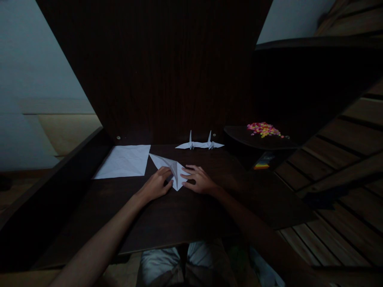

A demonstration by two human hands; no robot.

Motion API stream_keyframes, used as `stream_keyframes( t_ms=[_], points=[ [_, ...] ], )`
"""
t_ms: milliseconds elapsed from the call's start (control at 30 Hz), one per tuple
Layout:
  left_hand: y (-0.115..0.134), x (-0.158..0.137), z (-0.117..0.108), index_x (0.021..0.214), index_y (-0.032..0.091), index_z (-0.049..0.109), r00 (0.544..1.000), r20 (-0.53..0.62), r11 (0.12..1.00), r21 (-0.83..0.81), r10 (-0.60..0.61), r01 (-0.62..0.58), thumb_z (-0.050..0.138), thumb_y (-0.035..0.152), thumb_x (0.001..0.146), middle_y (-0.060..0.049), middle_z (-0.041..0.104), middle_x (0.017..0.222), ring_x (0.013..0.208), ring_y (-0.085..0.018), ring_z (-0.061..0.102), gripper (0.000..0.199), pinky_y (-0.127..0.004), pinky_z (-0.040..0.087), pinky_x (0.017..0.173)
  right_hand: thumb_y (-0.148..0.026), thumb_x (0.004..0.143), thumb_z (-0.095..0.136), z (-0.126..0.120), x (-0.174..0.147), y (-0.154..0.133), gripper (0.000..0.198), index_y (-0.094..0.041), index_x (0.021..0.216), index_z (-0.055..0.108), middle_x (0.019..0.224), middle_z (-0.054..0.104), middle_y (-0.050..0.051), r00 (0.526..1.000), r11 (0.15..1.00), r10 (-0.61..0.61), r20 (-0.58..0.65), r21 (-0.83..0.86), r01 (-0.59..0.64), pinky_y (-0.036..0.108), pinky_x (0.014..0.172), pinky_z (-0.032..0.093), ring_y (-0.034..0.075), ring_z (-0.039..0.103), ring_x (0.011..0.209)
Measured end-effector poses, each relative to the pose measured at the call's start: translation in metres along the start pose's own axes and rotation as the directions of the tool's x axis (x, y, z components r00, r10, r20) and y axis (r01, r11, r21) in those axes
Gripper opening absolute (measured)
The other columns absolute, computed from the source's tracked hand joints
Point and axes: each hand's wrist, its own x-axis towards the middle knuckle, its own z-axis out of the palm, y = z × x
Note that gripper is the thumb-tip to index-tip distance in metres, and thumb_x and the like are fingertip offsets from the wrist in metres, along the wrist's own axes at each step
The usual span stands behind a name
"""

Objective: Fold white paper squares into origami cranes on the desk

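A partly folded sheet of white paper (pixel 180 169) lies on the dark desk in front of me, with a long point reaching to the upper left and a raised, shaded flap in its middle. My left hand (pixel 156 184) is at its left side, fingers curled against the flap and thumb near the lower edge. On the right side of the paper, my right hand (pixel 201 180) rests with its fingers spread and fingertips on the surface. Behind it stand two white origami cranes (pixel 200 145), side by side. A flat, creased white sheet (pixel 127 161) lies to the left.
A dark upright panel (pixel 167 79) rises at the back of the desk (pixel 167 223). Several small pink and yellow pieces (pixel 265 129) sit in a pile on the corner shelf (pixel 239 133). Below the shelf is a rainbow-striped item (pixel 262 162). A raised side board (pixel 60 175) borders the left.
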Motion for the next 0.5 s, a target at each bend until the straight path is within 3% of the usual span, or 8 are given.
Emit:
stream_keyframes(
  t_ms=[133,233,333,500],
  points=[
    [-0.003,-0.002,0.006,0.134,0.014,0.039,0.997,0.073,0.999,-0.036,-0.015,0.018,0.047,0.021,0.086,-0.014,0.047,0.136,0.126,-0.024,0.044,0.049,-0.041,0.037,0.106,-0.034,0.086,0.055,0.003,0.001,0.002,0.032,-0.029,0.116,0.063,0.140,0.046,0.005,0.999,0.999,-0.042,0.034,-0.001,0.042,0.055,0.105,0.024,0.029,0.031,0.135],
    [-0.004,-0.003,0.010,0.141,0.011,0.028,0.991,0.112,0.997,-0.036,-0.066,0.071,0.043,0.025,0.090,-0.017,0.039,0.143,0.131,-0.025,0.039,0.055,-0.041,0.035,0.108,-0.032,0.088,0.052,0.005,0.002,0.004,0.030,-0.028,0.115,0.064,0.142,0.042,0.005,0.995,0.998,-0.067,0.067,0.019,0.066,0.057,0.108,0.019,0.029,0.023,0.138],
    [-0.003,-0.003,0.013,0.141,0.010,0.031,0.987,0.134,0.994,-0.051,-0.085,0.092,0.039,0.033,0.093,-0.018,0.039,0.144,0.133,-0.025,0.036,0.053,-0.042,0.033,0.108,-0.027,0.089,0.049,0.005,0.002,0.004,0.029,-0.025,0.114,0.064,0.142,0.042,0.007,0.992,0.994,-0.100,0.079,0.052,0.096,0.057,0.110,0.016,0.027,0.022,0.139],
    [0.001,-0.001,0.011,0.139,0.017,0.037,0.985,0.174,0.996,-0.093,0.004,0.013,0.040,0.037,0.094,-0.012,0.047,0.139,0.126,-0.023,0.046,0.049,-0.040,0.036,0.106,-0.009,0.084,0.044,0.002,0.003,0.006,0.037,-0.025,0.112,0.064,0.133,0.053,0.006,0.988,0.980,-0.128,0.081,0.161,0.113,0.058,0.112,0.008,0.022,0.038,0.132]
  ],
)
